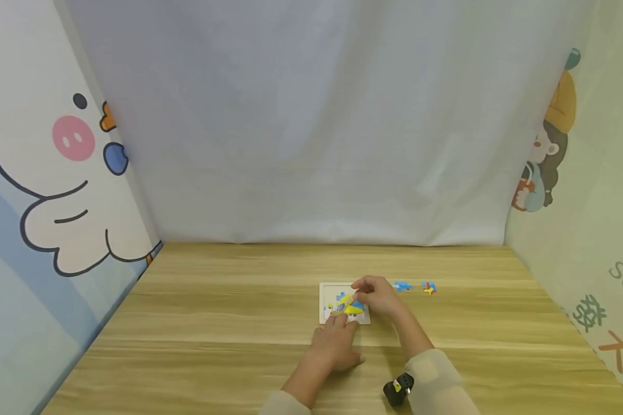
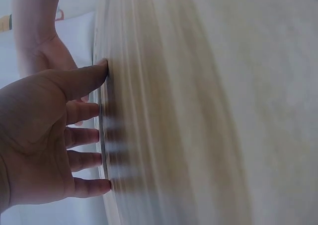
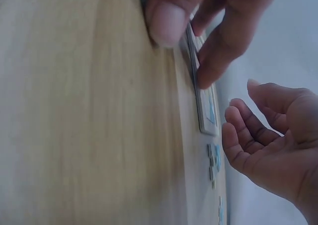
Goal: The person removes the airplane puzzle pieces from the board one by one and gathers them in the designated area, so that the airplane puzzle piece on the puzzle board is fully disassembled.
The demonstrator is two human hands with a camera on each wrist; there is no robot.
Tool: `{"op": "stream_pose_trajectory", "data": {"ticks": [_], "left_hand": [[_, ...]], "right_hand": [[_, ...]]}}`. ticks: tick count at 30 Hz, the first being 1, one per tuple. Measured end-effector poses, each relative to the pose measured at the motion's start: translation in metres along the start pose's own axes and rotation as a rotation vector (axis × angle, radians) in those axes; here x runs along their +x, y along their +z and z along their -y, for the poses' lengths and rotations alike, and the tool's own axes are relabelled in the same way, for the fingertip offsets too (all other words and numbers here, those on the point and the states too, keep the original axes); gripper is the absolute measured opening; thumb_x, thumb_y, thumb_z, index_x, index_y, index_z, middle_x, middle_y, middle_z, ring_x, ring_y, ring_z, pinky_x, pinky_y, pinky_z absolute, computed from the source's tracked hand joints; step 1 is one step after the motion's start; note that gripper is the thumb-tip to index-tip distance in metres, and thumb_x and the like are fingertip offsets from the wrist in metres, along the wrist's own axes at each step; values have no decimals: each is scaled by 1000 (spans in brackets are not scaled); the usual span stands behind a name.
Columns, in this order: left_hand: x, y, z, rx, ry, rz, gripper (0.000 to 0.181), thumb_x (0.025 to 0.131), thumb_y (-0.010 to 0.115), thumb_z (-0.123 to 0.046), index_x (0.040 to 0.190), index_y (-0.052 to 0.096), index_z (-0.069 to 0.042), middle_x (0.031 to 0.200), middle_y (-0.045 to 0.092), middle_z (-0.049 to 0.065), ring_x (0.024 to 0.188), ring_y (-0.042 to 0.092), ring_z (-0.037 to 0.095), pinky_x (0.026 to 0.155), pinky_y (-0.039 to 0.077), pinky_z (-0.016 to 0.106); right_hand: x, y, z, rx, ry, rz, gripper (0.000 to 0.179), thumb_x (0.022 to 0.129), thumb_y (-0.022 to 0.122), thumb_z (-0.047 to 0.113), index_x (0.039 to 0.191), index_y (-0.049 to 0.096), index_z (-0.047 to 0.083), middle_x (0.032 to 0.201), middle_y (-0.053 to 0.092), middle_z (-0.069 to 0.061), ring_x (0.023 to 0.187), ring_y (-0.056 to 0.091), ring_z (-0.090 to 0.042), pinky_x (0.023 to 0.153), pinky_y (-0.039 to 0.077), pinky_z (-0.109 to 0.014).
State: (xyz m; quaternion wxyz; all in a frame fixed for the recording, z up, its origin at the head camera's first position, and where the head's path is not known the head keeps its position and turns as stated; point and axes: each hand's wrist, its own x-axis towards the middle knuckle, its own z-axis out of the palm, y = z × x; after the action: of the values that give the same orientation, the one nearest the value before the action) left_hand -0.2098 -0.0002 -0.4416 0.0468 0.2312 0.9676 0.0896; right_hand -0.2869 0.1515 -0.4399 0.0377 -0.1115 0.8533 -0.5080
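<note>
**Board ahead of your left hand, loose pieces out at your right**

The square puzzle board (image 1: 322,305) lay flat, thin and pale-rimmed, neither side plainly longer, with blue-and-yellow shapes (image 1: 354,310) inside. It sat at about one o'clock from your left hand (image 1: 334,343), whose straight fingertips touched its near edge, grasping nothing. Your right hand (image 1: 381,297) hovered by its right side, released, fingers loosely bent with no piece visible between them; the board's middle lay at eight to nine o'clock from it. Between two and three o'clock from the board, nearer your right, were flat, knobbly blue pieces (image 1: 403,286) and a red-and-yellow-marked patch (image 1: 430,288). The table (image 1: 213,323) showed streaked wood grain.
</note>
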Motion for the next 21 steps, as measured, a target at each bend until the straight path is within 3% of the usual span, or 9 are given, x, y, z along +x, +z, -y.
{"op": "stream_pose_trajectory", "data": {"ticks": [15, 21], "left_hand": [[-3, 4, 2, 46, 18, -40, 61, 78, 69, -48, 126, 55, -14, 121, 47, 6, 117, 41, 24, 80, 47, 43], [-4, 2, 1, 12, 18, -12, 60, 80, 68, -46, 129, 52, -14, 126, 45, 6, 122, 38, 25, 86, 45, 46]], "right_hand": [[17, 21, -1, -156, 39, 85, 21, 80, 67, 0, 101, 63, -2, 79, 57, -5, 74, 54, -20, 63, 47, -32], [19, 24, 1, -236, 43, 119, 30, 78, 71, 3, 106, 63, -2, 78, 53, -5, 71, 50, -18, 61, 44, -29]]}}
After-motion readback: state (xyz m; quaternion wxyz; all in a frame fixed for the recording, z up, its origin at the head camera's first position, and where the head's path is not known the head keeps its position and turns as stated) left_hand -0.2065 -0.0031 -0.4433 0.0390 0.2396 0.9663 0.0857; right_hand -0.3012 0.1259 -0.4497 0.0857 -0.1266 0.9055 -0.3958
